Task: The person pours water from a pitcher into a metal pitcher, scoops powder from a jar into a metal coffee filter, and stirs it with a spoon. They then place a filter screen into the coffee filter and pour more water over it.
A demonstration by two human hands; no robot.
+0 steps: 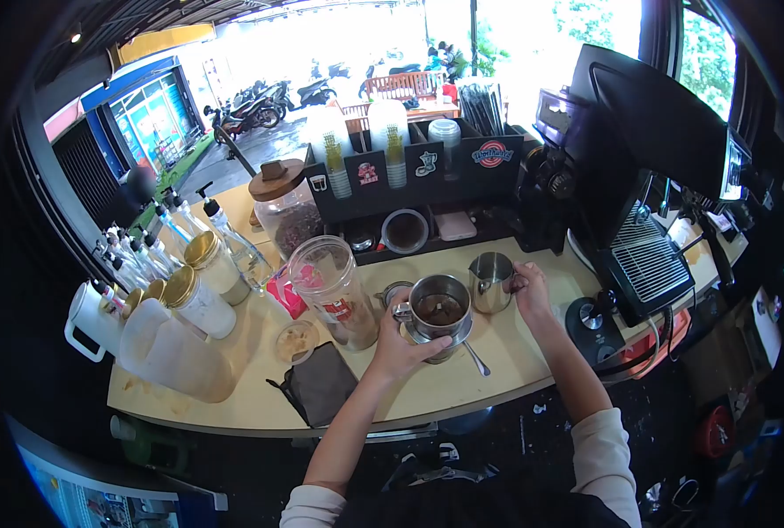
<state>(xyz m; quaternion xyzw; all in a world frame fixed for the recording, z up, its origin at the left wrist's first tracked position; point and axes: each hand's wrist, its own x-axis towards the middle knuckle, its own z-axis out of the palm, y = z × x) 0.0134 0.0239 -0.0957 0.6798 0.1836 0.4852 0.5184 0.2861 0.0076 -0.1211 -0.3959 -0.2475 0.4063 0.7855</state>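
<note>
My left hand (407,349) is closed round a metal coffee drip filter (441,290), thumb across its wide lower rim. Dark liquid shows inside the filter, which is upright near the counter's front; the vessel beneath it is mostly hidden. A spoon handle (477,358) sticks out beside it. My right hand (533,290) grips the handle of a small steel milk pitcher (492,283), just right of the filter. The pitcher looks upright, and its contents cannot be made out. Behind the filter lies a round metal lid (395,294), partly covered.
A tall clear plastic jar (332,282) stands left of the filter, near a dark cloth (320,384) and a small tub (297,341). Pump bottles (233,242) and a large jug (170,350) crowd the left. A cup organizer (418,198) borders the back; an espresso machine (647,264) stands right.
</note>
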